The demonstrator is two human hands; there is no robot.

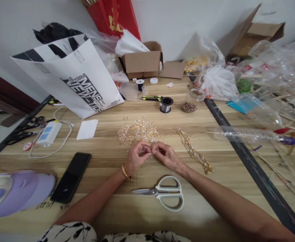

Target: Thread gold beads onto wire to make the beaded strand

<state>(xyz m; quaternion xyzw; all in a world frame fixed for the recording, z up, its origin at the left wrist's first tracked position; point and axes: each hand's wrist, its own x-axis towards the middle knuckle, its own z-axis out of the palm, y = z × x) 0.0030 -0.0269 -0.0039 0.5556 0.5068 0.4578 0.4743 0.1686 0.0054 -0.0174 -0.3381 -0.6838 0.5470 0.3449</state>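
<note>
Both hands meet fingertip to fingertip at the near edge of a loose pile of tiny gold and clear beads (137, 131). My left hand (136, 156), with a gold bangle on its wrist, pinches thumb and forefinger together. Fine pale threads (138, 179) hang below it towards the table. My right hand (166, 155) pinches in the same way, and what lies between its fingertips is too small to make out. Just below the hands lie scissors (157, 192) with pale handles, blades pointing left. Beaded gold strands (194, 152) rest to the right of my right hand.
At left are a black phone (71, 177), a power strip (49, 133) and a white paper (87, 129). Behind the beads stand a wire spool (166, 105), a cutter knife (151, 98) and a glass jar (194, 100). Clear plastic bottles (270, 67) crowd the right.
</note>
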